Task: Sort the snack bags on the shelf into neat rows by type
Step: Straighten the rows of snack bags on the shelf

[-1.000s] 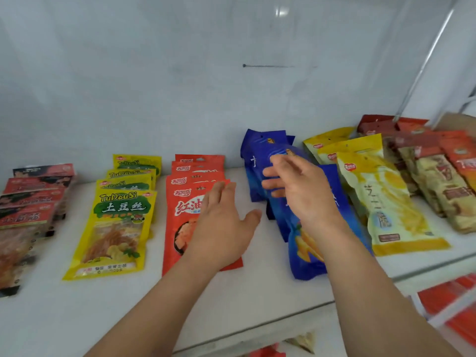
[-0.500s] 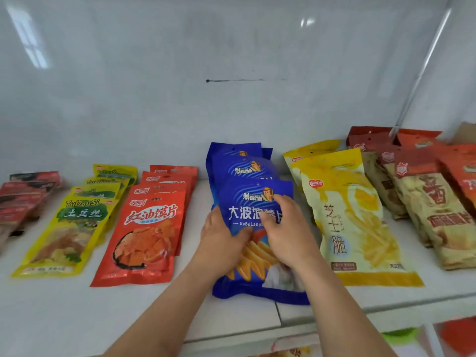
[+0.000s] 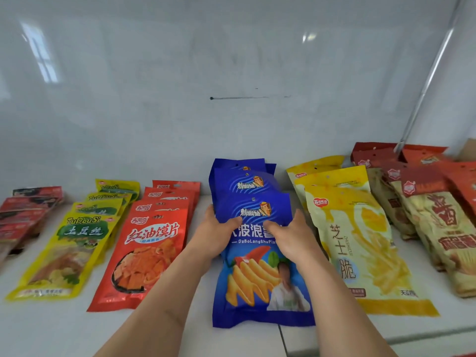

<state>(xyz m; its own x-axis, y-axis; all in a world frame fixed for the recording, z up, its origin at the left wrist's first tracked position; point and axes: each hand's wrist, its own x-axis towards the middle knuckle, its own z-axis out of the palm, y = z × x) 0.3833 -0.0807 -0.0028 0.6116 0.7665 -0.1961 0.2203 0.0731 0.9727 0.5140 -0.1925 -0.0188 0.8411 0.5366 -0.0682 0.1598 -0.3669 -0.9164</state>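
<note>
Both hands' fingers grasp the front blue bag [image 3: 260,279], hemmed by red bags [image 3: 146,256] and yellow bags [image 3: 365,253].

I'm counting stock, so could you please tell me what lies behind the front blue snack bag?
Behind the front blue bag stand more blue bags, overlapped so only their top parts show. At least three tops are visible; any further ones are covered. The left hand and right hand hold the front bag's sides.

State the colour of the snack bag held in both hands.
Blue, with yellow wavy chips pictured on the front bag, seen in the head view.
</note>
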